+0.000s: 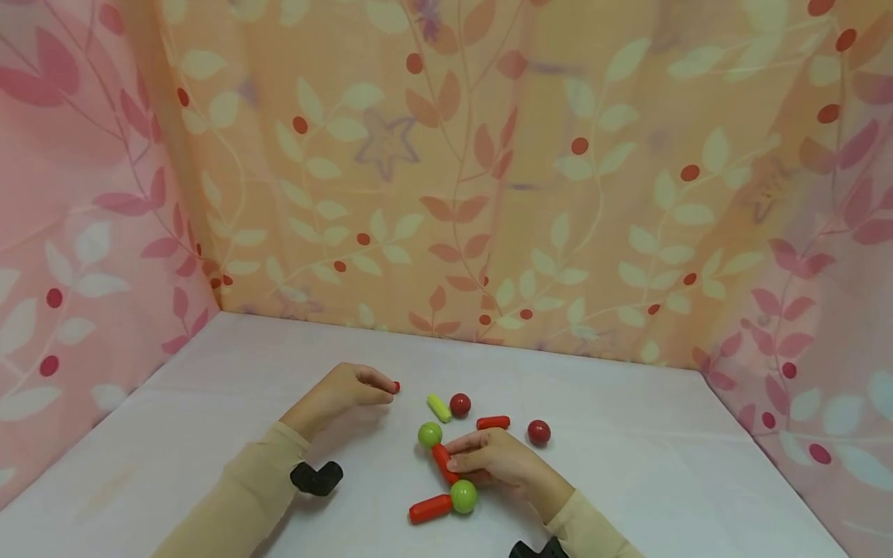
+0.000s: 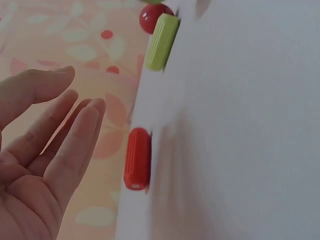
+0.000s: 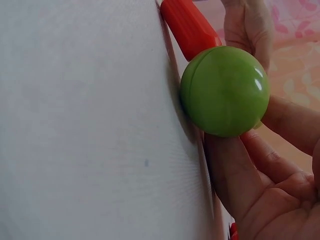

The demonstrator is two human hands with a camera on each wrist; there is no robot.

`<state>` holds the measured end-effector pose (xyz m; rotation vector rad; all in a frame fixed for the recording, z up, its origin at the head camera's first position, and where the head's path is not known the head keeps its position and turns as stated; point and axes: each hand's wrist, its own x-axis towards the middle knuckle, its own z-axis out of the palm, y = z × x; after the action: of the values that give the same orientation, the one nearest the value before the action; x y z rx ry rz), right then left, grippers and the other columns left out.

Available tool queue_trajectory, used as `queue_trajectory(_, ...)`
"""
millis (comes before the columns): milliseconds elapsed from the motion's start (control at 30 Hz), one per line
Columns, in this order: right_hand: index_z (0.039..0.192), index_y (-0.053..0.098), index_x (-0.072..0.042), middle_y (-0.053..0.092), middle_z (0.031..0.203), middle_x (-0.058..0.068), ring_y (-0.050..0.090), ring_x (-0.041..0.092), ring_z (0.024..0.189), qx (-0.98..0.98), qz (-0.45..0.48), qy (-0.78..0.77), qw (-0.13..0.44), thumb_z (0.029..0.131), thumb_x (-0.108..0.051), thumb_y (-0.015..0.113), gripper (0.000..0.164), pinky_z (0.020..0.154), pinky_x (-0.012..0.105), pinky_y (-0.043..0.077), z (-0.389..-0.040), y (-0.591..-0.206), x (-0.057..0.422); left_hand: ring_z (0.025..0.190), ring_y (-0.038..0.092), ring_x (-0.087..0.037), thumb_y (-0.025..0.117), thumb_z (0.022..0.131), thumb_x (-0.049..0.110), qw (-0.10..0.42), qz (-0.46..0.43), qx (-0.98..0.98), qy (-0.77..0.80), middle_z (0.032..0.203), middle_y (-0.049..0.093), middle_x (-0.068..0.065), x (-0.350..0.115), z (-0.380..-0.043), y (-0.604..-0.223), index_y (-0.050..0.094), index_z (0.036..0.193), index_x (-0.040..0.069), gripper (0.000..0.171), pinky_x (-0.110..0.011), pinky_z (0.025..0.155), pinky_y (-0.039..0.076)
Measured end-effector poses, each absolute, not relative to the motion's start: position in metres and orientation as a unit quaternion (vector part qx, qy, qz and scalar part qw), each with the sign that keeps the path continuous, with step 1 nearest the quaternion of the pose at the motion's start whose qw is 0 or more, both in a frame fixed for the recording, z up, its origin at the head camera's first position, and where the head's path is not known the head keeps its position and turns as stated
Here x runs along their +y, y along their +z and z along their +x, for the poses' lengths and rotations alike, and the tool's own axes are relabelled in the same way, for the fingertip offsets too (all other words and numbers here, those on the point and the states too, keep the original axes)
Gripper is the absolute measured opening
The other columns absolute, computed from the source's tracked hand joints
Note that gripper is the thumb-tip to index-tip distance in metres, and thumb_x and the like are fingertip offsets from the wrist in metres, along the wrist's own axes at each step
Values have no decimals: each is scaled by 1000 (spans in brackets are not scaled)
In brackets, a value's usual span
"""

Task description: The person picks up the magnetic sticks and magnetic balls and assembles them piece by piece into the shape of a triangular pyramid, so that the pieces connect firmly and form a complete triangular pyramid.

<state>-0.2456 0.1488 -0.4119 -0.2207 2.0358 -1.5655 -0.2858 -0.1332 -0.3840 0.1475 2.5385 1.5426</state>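
My right hand [image 1: 498, 463] pinches a red ribbed rod [image 1: 443, 460] between thumb and fingers, low over the white table. That rod runs between a green ball [image 1: 429, 435] at its far end and another green ball [image 3: 225, 92] at its near end. From the near ball a second red rod [image 1: 430, 509] sticks out to the left. My left hand [image 1: 351, 391] hovers further back with fingers loosely extended and nothing in them. Just beyond its fingertips lies a separate red rod [image 2: 137, 160] on the table.
Between and behind the hands lie a yellow-green rod [image 1: 439, 408] and a dark red ball [image 1: 460, 404]. Another red rod [image 1: 493, 422] and a second dark red ball [image 1: 539, 432] lie beyond the right hand. Leaf-patterned cloth [image 1: 446, 194] hangs around the white table [image 1: 663, 457].
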Motion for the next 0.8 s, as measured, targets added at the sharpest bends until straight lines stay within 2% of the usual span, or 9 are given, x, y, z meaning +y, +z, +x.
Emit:
queue_trajectory(200,123,69,0,72,115,9,67,13,89,765,-81,-578,273,90,-12,72,35,87,33,59,-246,-412,148,114,59,-23,73,88,23,73,39,859,505,127,67,-9,-144,-296,-382,68,122,8,38,-45,100,46)
queue_trajectory(300,122,69,0,72,115,9,67,13,90,765,-81,-578,272,90,-12,72,35,87,34,59,-246,-413,148,116,58,-25,71,90,22,68,35,859,505,130,66,-10,-148,-302,-383,66,125,8,38,-46,102,45)
queue_trajectory(600,123,68,1,73,113,10,67,13,90,763,-75,-581,273,90,-12,72,35,88,34,59,-247,-412,149,122,53,-27,72,88,24,79,8,861,502,130,65,-9,-154,-313,-388,68,122,10,38,-47,105,42)
queue_trajectory(800,123,68,0,73,113,10,67,13,90,766,-75,-577,274,90,-13,72,35,88,34,58,-248,-412,149,115,57,-26,75,86,22,93,-15,868,488,124,67,-7,-155,-318,-394,69,120,9,37,-45,102,46)
